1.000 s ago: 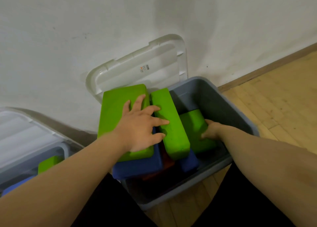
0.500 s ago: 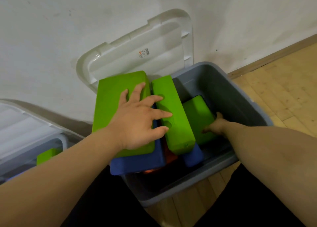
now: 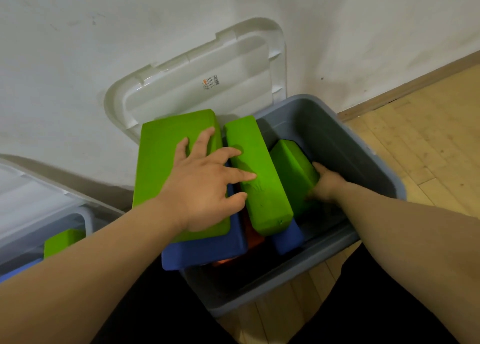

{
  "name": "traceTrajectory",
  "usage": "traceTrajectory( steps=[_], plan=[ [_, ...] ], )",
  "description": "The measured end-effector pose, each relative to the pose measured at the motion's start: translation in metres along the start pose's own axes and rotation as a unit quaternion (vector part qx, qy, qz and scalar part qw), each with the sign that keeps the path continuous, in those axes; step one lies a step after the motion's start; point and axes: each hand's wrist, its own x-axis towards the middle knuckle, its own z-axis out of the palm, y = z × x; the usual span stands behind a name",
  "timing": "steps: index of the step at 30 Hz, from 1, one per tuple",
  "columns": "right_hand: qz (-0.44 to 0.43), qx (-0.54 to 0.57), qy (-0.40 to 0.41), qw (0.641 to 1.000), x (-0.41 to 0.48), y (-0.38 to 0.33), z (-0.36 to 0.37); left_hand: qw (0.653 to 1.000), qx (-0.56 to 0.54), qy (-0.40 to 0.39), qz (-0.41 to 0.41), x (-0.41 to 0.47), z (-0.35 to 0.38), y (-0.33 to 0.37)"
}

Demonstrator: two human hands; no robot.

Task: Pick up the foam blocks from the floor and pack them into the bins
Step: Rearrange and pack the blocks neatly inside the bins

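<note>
**Both hands in the grey bin, seating green foam blocks**

Head view: A grey bin [image 3: 363, 146] stands on the wooden floor [image 3: 428, 135] against a white wall. Its white lid [image 3: 207, 57] leans upright behind it. The lid carries a small sticker [image 3: 210, 80] with an orange patch and a barcode-like print, too small to read. No writing shows on the blocks.

The wide green block [image 3: 161, 161] lies flat on a blue block [image 3: 207, 250] at the bin's left side, with its long axis running near to far. Just right of it, the narrow green block [image 3: 262, 185] stands on its long edge and runs from far left to near right. Its near end rests over a second blue block [image 3: 288, 239], and an orange block [image 3: 253, 237] shows in the gap below. The left hand [image 3: 205, 187] lies across both green blocks, fingers spread and straight, pressing down.

Further right and lower in the bin, the third green block [image 3: 291, 167] sits tilted. The right hand [image 3: 324, 182] grasps its near right side with the thumb up against it; the other fingers are hidden beneath.

Half a second ago this third block lay flatter and the right hand was at its near end. The left hand has kept its place.

At the near left, a second bin [image 3: 85, 219] holds another green block [image 3: 61, 241].
</note>
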Motion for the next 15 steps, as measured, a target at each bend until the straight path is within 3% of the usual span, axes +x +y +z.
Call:
traceTrajectory(
  steps=[8,12,15],
  plan=[
    [-0.092,0.076,0.18,0.977,-0.051,-0.03,-0.048,1.0,-0.013,0.015,-0.004,-0.001,0.002,0.0],
    [-0.153,0.065,0.201,0.965,-0.059,-0.04,-0.038,1.0,-0.012,0.013,-0.01,-0.001,0.002,0.0],
    [-0.162,0.002,0.166,0.973,-0.057,-0.042,-0.044,1.0,-0.011,0.01,-0.01,-0.002,0.002,0.0]
  ],
)
